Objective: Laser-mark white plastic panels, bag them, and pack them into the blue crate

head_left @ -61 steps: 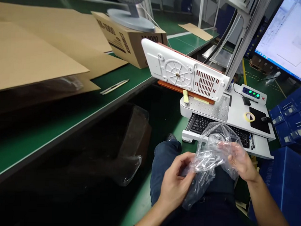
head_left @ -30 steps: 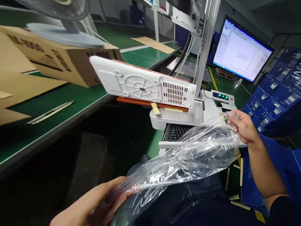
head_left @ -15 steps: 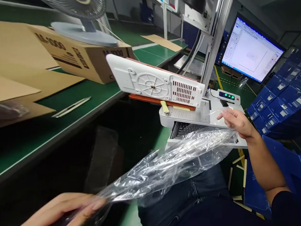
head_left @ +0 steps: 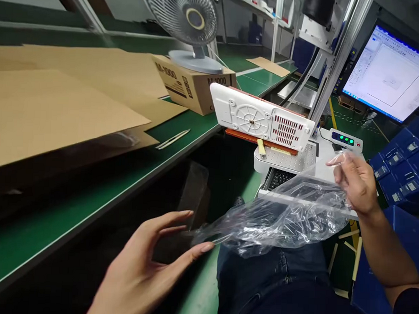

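A transparent plastic bag (head_left: 282, 223) stretches above my lap, crumpled and sagging in the middle. My right hand (head_left: 360, 183) grips its far end, thumb and fingers closed on the film. At the near end, my left hand (head_left: 154, 256) has its thumb and fingers spread apart, with the bag's end by the fingertips; whether the film touches them I cannot tell. Beyond the bag, a white plastic panel (head_left: 250, 115) with a round ribbed pattern and slots leans tilted on an orange-brown fixture (head_left: 242, 136). That fixture rests on a perforated metal plate (head_left: 307, 156).
Cardboard sheets (head_left: 70, 106) and tweezers (head_left: 173, 139) lie on the green bench at left. A fan (head_left: 195, 60) stands on a carton (head_left: 194, 90). A keyboard (head_left: 279, 178) sits under the plate. A monitor (head_left: 387, 71) and blue boxes (head_left: 402, 159) are at right.
My left hand has risen toward the bag's middle and its fingers have spread. The bag is slacker and wider. My right hand has closed on its end. The view has swung left.
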Tool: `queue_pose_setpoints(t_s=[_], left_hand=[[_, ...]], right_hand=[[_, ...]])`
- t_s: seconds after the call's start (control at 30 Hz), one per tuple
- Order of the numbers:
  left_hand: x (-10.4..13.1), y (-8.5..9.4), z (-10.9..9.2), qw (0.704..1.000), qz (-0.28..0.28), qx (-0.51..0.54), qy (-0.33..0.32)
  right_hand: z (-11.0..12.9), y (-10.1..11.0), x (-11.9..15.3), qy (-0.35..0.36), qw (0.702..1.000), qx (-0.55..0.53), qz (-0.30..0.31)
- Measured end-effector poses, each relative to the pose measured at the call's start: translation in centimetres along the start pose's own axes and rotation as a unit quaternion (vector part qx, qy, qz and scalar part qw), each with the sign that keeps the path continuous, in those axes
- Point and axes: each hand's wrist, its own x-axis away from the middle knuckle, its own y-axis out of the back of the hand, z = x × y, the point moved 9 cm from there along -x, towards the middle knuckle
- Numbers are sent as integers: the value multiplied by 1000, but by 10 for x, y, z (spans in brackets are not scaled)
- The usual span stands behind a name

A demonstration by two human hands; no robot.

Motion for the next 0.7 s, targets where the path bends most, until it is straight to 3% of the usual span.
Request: queue_pose_setpoints(t_s=[0.07, 0.17, 0.27, 0.37, 0.43, 0.5, 0.57, 0.63, 0.7], left_hand=[[-12, -16, -57, 992, 7, 68, -105], [-25, -65, -138, 953, 74, 154, -252], [-35, -130, -174, 936, 135, 151, -289], [-38, -189, -172, 940, 183, 44, -283], [-35, -210, -159, 934, 213, -19, -286], [-31, -214, -144, 929, 222, -35, -294], [-33, -206, -127, 939, 209, -2, -273], [-40, -199, -108, 961, 176, 55, -205], [-47, -206, -90, 978, 142, 106, -114]], right_hand=[[5, -17, -1, 12, 999, 19, 34], [11, -35, -5, 27, 996, 21, 77], [12, -33, -9, 22, 995, 10, 92], [1, -4, -14, -16, 999, 13, 43], [-12, 23, -16, -46, 999, 13, -5], [-29, 49, -16, -72, 996, -2, -42], [-45, 67, -16, -93, 993, -29, -64], [-61, 74, -17, -118, 989, -64, -62], [-75, 69, -19, -145, 982, -114, -38]])
